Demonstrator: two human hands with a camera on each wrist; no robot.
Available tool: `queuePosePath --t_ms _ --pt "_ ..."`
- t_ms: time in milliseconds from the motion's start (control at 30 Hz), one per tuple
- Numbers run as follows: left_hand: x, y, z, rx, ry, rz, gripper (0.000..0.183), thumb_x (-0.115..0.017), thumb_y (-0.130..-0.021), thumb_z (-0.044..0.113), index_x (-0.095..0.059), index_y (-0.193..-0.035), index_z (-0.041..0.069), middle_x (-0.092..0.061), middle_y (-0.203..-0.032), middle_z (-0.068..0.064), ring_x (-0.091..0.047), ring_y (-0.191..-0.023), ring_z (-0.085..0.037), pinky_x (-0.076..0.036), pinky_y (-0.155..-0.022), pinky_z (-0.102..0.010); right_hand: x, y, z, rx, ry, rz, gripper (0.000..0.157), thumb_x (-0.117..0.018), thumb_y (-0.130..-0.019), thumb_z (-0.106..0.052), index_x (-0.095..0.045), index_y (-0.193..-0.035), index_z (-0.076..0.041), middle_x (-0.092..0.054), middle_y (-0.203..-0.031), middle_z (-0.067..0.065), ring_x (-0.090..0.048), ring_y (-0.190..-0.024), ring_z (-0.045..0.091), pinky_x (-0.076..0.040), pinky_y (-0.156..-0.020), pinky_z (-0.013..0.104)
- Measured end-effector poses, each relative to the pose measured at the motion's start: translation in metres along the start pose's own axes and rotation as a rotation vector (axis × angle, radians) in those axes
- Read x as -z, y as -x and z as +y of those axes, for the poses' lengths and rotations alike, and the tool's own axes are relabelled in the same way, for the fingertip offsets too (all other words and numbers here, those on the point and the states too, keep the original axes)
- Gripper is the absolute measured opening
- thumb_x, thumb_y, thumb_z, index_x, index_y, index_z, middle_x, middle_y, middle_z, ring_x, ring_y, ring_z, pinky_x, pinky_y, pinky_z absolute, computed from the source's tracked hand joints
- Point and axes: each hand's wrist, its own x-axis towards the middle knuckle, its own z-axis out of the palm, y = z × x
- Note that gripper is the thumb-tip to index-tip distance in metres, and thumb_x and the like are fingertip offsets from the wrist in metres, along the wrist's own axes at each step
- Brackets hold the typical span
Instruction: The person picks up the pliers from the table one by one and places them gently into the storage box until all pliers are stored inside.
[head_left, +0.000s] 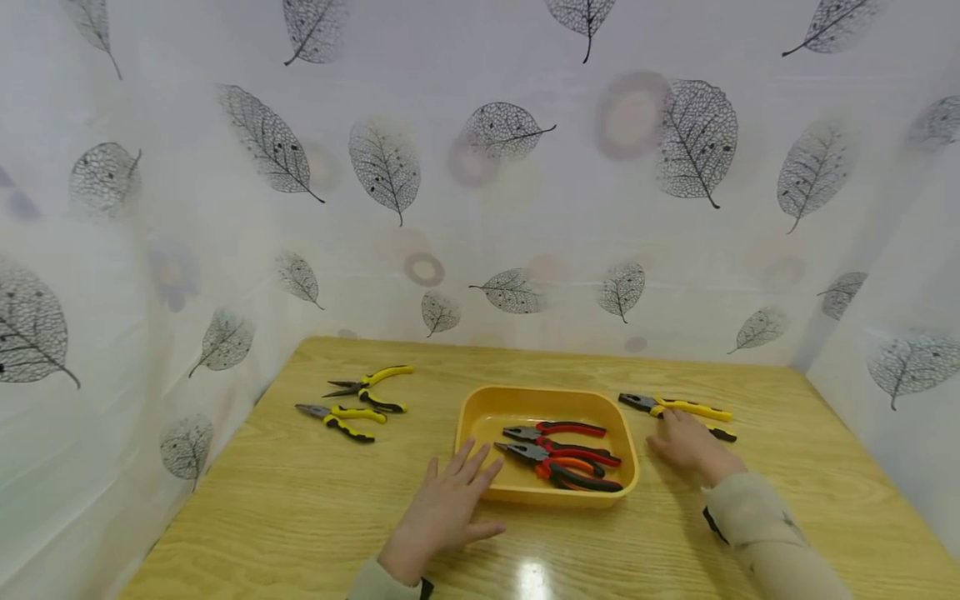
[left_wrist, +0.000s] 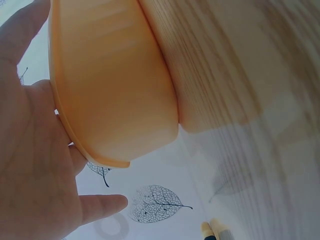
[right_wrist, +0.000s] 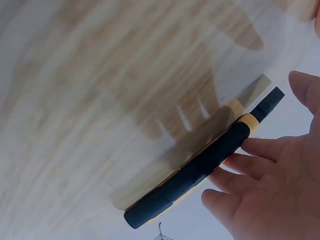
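Observation:
My left hand point(head_left: 446, 508) is spread with straight fingers at the front left corner of a yellow plastic tray point(head_left: 630, 442). In the left wrist view its fingertips lie over the tray's rim point(left_wrist: 75, 142). Inside the tray are red-and-black pliers point(head_left: 573, 427), side by side with jaws to the left. To the right of the tray, my right hand point(head_left: 690, 448) reaches over yellow-and-black pliers point(head_left: 705, 408) on the table. The right wrist view has its extended fingertips right at the black handle point(right_wrist: 185, 172), with the thumb apart from it.
On the left of the wooden table point(head_left: 300, 517) lie long-nose pliers point(head_left: 390, 372) with spread handles and a second yellow-and-black pair point(head_left: 360, 414) nearer me. A white leaf-patterned curtain point(head_left: 480, 233) borders the table at the back and both sides.

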Motion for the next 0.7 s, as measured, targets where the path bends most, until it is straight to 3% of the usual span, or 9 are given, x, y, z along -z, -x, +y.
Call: queuePosePath --t_ms 267,400,567,700 --pt "0.000 0.000 -0.001 0.002 -0.005 0.008 0.078 -0.045 -0.078 0.064 -0.028 -0.140 0.020 -0.019 -0.145 -0.006 -0.009 -0.133 -0.025 -0.024 -0.092 -0.062 0.000 0.004 -0.007 0.016 0.037 0.001 0.070 -0.049 -0.089 -0.034 -0.028 -0.125 0.022 -0.029 -0.126 0.040 -0.027 -0.115 0.053 -0.024 -0.094 0.057" --pt "0.001 0.000 -0.001 -0.001 0.001 0.005 0.078 -0.045 -0.078 0.064 -0.028 -0.140 0.020 -0.019 -0.145 -0.006 -0.009 -0.133 -0.026 -0.024 -0.092 -0.062 0.004 0.004 -0.006 0.025 0.079 0.007 0.065 -0.051 -0.088 -0.034 -0.036 -0.122 0.019 -0.039 -0.121 0.037 -0.038 -0.109 0.050 -0.032 -0.088 0.056" --pt "0.001 0.000 -0.001 -0.009 0.007 0.006 0.078 -0.045 -0.079 0.063 -0.028 -0.140 0.019 -0.020 -0.145 -0.006 -0.009 -0.133 -0.025 -0.024 -0.092 -0.062 0.008 -0.003 -0.001 0.031 0.086 0.071 0.052 -0.053 -0.087 -0.031 -0.044 -0.112 0.013 -0.050 -0.105 0.030 -0.049 -0.094 0.044 -0.042 -0.073 0.052" --pt "0.000 0.000 -0.001 -0.012 0.007 0.008 0.078 -0.045 -0.079 0.063 -0.028 -0.140 0.019 -0.020 -0.145 -0.006 -0.008 -0.133 -0.025 -0.024 -0.092 -0.062 0.009 -0.007 0.003 0.033 0.123 0.135 0.045 -0.055 -0.087 -0.029 -0.043 -0.105 0.010 -0.049 -0.098 0.026 -0.047 -0.090 0.042 -0.041 -0.069 0.053"
